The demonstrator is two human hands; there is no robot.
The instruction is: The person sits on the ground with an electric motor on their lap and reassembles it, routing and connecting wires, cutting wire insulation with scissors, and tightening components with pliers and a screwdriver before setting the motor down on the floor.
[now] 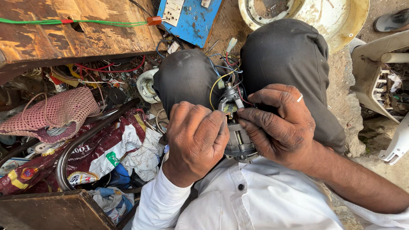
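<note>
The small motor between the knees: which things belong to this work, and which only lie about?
In hand:
- left hand
- right hand
- small motor
- its coloured wires

Lying about:
- pink woven bag
- blue switch board
- printed sacks
- round cream tub

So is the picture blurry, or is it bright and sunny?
Head view: daylight, mostly sharp; the left hand and right hand on the small motor are crisp; the pale basin glares bright; the clutter under the wooden board sits in shadow; edges bend slightly.
</note>
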